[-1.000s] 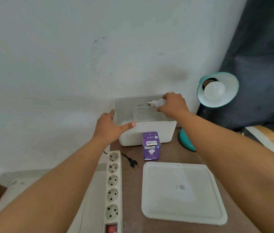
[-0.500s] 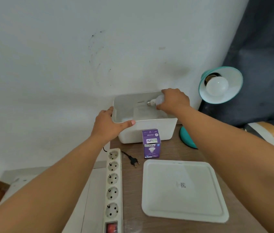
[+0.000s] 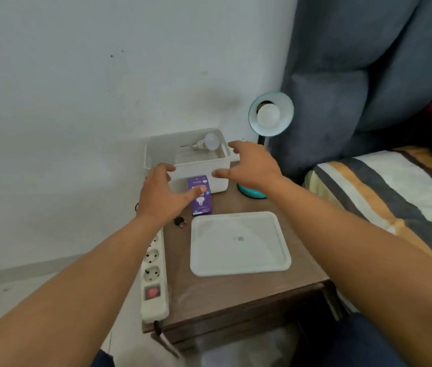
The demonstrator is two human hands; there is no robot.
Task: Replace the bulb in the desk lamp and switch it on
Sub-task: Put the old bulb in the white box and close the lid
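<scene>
Bulb (image 3: 211,141) lying in bin (image 3: 156,152) at 12 o'clock. Left hand (image 3: 162,195) partly hiding purple box (image 3: 201,201), fingers spread, grasping nothing. Right hand (image 3: 252,166), fingers released, covering lamp base (image 3: 252,194).

Home bedroom, striped bedding (image 3: 384,186), grey padded headboard (image 3: 355,75), wooden bedside table (image 3: 236,295), desk lamp (image 3: 270,115)

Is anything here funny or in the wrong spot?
A little. The lamp's plug lies loose on the table beside the power strip, not pushed into a socket. A loose bulb lies on its side in the open white box, whose lid sits apart.
</scene>
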